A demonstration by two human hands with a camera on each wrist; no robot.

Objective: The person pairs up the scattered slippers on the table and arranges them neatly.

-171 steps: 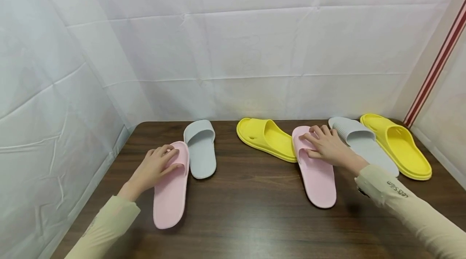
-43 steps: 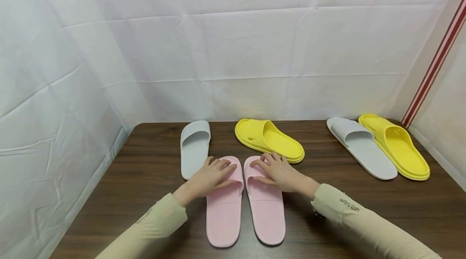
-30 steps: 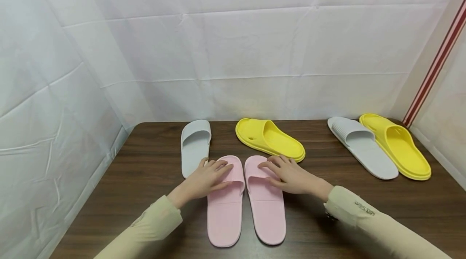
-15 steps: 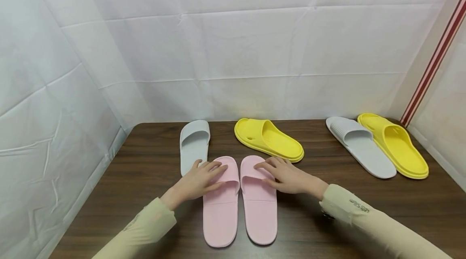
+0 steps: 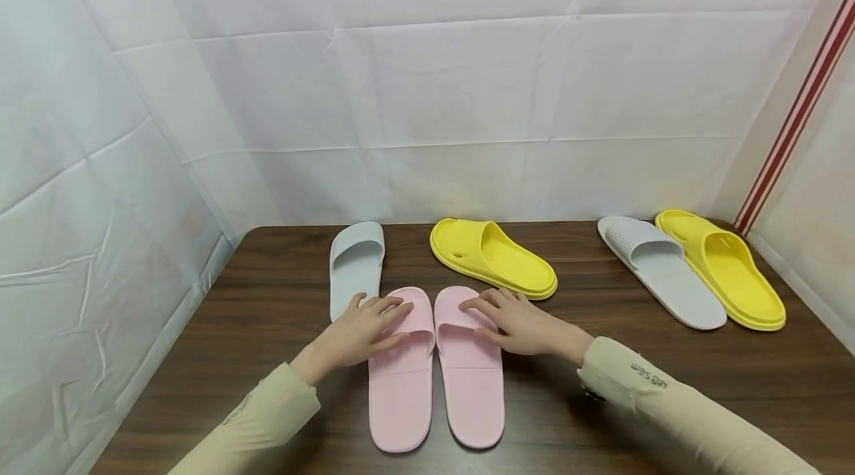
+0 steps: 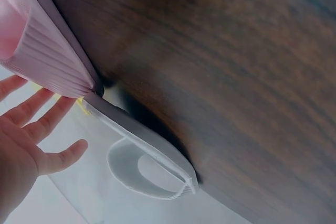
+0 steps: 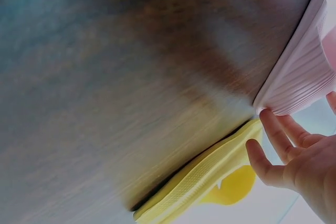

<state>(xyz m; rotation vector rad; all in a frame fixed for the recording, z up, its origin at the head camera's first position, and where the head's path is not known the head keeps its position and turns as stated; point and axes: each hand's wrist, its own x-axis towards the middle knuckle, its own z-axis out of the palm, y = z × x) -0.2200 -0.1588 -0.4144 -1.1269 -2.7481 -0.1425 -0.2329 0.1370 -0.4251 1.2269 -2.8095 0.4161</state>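
Two pink slippers lie side by side on the brown table in the head view, toes toward the back, almost touching near their straps. My left hand (image 5: 357, 330) is over the outer side of the left pink slipper (image 5: 401, 408), fingers loosely extended across its ribbed strap. In the left wrist view its fingers (image 6: 39, 111) look spread beside the strap. Over the right pink slipper (image 5: 474, 404) my right hand (image 5: 524, 323) lies the same way. The right wrist view shows these fingers (image 7: 281, 135) spread by the strap, with neither hand curled round its slipper.
A grey slipper (image 5: 356, 267) lies just behind my left hand. One yellow slipper (image 5: 510, 260) is angled behind the right pink slipper. Further right, another grey slipper (image 5: 677, 286) lies against a second yellow slipper (image 5: 748, 278). White cloth (image 5: 427, 89) hangs behind the table (image 5: 568, 423).
The pink slippers, far apart at first, were brought together in the middle. Over the last second they shifted slightly left and their gap narrowed. My fingers have loosened on the straps.
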